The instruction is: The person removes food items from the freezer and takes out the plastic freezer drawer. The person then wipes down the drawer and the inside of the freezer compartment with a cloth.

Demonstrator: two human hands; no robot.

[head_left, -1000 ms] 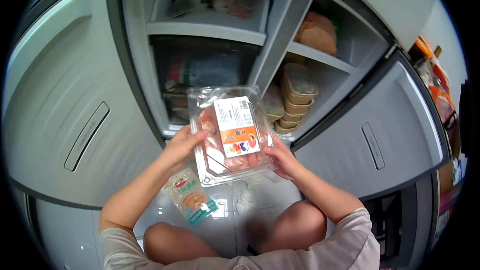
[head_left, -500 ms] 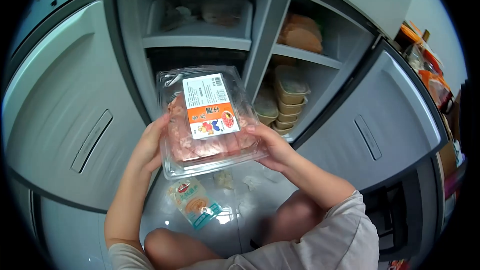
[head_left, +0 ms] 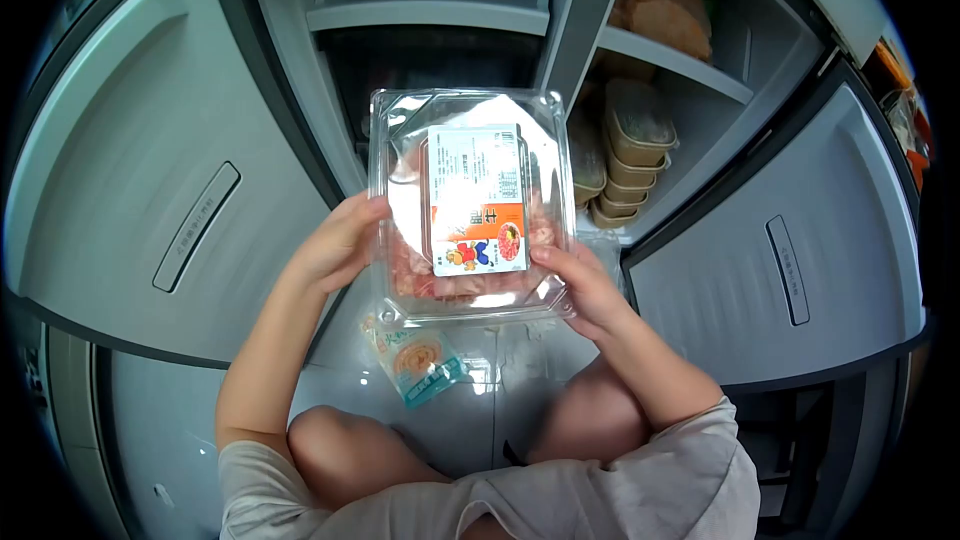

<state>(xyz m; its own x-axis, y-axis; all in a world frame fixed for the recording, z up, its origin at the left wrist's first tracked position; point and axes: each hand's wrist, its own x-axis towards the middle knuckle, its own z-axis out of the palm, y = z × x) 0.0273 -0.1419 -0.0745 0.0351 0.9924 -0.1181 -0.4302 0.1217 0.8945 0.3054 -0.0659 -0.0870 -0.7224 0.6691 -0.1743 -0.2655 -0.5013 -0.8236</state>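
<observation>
Between my two hands is a clear plastic meat tray (head_left: 470, 285) with a lid, pink-red meat inside and a white and orange label (head_left: 478, 200) on top. My left hand (head_left: 345, 240) grips its left side, thumb near the edge. On the right side, my right hand (head_left: 580, 285) holds it with the thumb over the lid and the other fingers mostly hidden beneath. Glare covers part of the lid and label. Below the tray, a printed food packet (head_left: 415, 360) in white and teal lies on the floor, its top partly hidden.
An open refrigerator stands ahead, with its left door (head_left: 180, 170) and right door (head_left: 785, 250) swung wide. Stacked lidded containers (head_left: 635, 145) fill a lower right compartment. Above them sits a brownish-orange bundle (head_left: 668, 20). A white-fronted drawer (head_left: 430, 15) is at upper left.
The meat tray has shifted right and slightly up and turned straighter, with both hands still on it. The camera view has moved, so the refrigerator sits higher and further right.
</observation>
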